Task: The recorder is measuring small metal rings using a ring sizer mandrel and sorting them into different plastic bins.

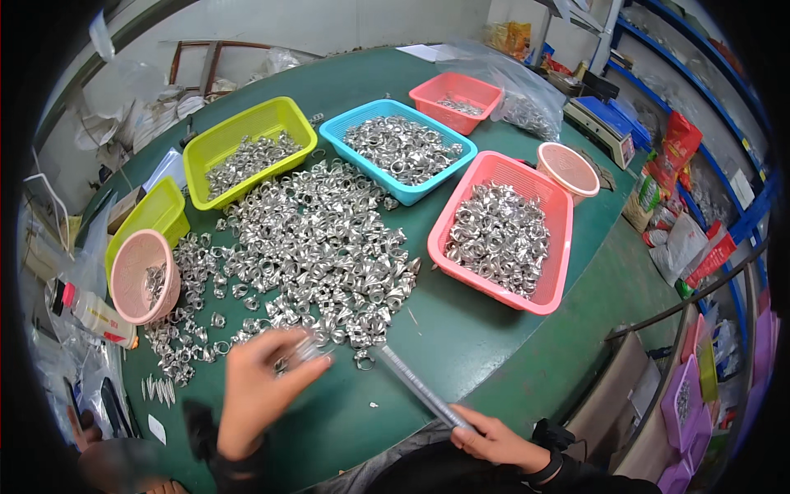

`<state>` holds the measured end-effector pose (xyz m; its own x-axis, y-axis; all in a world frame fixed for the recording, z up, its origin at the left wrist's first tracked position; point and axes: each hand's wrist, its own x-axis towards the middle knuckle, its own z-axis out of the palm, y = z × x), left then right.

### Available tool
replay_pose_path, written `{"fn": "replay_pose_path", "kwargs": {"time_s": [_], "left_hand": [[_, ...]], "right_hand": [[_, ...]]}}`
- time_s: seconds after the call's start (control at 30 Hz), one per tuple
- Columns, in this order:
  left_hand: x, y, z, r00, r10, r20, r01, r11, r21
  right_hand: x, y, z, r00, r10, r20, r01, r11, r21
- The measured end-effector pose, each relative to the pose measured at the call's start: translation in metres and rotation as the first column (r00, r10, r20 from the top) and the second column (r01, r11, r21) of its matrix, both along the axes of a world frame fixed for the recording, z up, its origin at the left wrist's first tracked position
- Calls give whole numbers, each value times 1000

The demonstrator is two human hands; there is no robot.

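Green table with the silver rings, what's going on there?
A person is working bare-handed at a pile of silver rings on the green table. The left hand holds some shiny metal, too blurred to make out, by the pile's near edge. The right hand grips a grey rod, its far end near the pile. More rings lie in the blue basket behind.

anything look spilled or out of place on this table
The heap of metal rings sprawls across the green table among the plastic baskets instead of inside them, though that may be deliberate. Odder is a tiny white scrap, alone on bare tabletop near the front edge.
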<state>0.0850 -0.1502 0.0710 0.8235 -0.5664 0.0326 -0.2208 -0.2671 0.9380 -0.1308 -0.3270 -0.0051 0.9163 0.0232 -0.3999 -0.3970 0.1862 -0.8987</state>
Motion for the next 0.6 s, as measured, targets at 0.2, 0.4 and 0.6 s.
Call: {"fn": "replay_pose_path", "kwargs": {"time_s": [0.2, 0.4, 0.6], "left_hand": [[19, -109, 39, 911, -164, 379, 248, 952, -182], [18, -55, -36, 833, -268, 484, 152, 952, 265], [11, -32, -78, 862, -217, 459, 77, 950, 304]], "right_hand": [[-7, -8, 7, 976, -216, -21, 216, 968, 127], [-8, -21, -8, 935, -347, 65, 342, 936, 79], [14, -13, -9, 969, -227, 92, 221, 973, 72]]}}
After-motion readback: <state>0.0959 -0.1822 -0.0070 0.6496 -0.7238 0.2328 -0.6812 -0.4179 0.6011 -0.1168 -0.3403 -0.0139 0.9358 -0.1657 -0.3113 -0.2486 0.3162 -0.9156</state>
